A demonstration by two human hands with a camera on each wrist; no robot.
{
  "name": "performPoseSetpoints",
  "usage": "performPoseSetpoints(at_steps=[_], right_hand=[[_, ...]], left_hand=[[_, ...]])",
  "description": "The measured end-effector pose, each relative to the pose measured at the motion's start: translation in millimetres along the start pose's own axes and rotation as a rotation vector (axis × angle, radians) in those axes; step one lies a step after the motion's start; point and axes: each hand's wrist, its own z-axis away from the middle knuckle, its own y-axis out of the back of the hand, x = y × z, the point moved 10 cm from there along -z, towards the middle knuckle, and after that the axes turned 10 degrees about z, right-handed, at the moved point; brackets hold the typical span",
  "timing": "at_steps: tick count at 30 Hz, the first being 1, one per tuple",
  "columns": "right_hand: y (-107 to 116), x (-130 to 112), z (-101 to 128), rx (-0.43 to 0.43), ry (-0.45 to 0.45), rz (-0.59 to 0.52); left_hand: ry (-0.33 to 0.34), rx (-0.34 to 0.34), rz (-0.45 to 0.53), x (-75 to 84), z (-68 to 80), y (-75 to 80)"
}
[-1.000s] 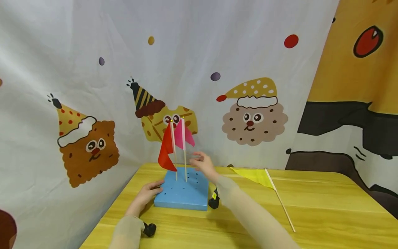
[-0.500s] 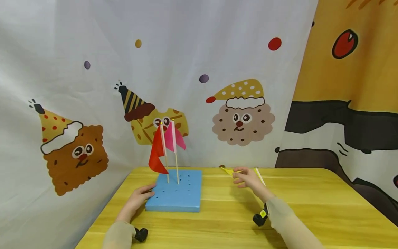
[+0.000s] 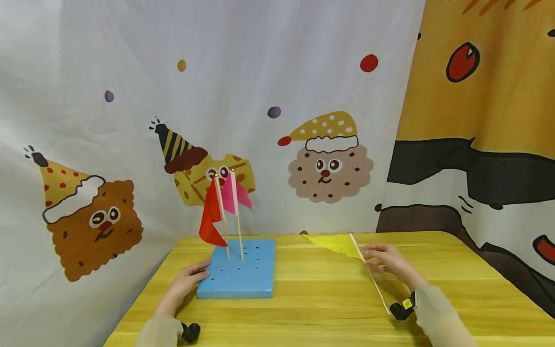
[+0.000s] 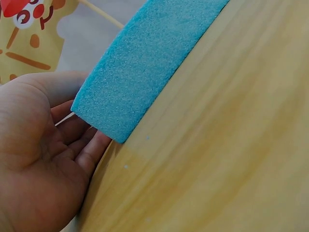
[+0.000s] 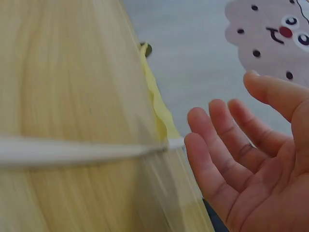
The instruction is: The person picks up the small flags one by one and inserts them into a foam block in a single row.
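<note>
A blue foam block (image 3: 243, 282) with small holes lies at the left of the wooden table. In it stand a red flag (image 3: 210, 219) and a pink flag (image 3: 228, 196) on thin sticks. My left hand (image 3: 184, 283) rests against the block's left edge, its fingers loosely bent; the left wrist view shows the thumb (image 4: 65, 86) at the block's side. On the right lies a yellow flag (image 3: 335, 244), its stick slanting toward me. Beside that stick hovers my right hand (image 3: 392, 261), fingers spread and slightly bent. Nothing is between them in the right wrist view.
Behind the wooden table (image 3: 312, 299) hangs a white curtain (image 3: 243, 72) printed with cartoon biscuits. The table's far edge meets it just behind the yellow flag. Each wrist carries a small black camera, such as the right camera (image 3: 401, 311).
My right hand has moved away from beside the pink flag, rightward to the yellow flag's stick. The left hand stays at the block. The head view has turned slightly right.
</note>
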Motion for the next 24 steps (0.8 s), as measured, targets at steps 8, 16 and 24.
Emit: performPoseSetpoints(at_steps=[8, 16, 24], right_hand=[[3, 11, 8, -0.013, -0.028, 0.180], [2, 10, 13, 0.081, -0.074, 0.436], [-5, 16, 12, 0.100, -0.098, 0.522]], left_hand=[[0.041, -0.002, 0.002, -4.8, -0.8, 1.7], [0.008, 0.005, -0.017, -0.1, -1.9, 3.3], [0.040, -0.009, -0.003, -4.8, -5.2, 0.0]])
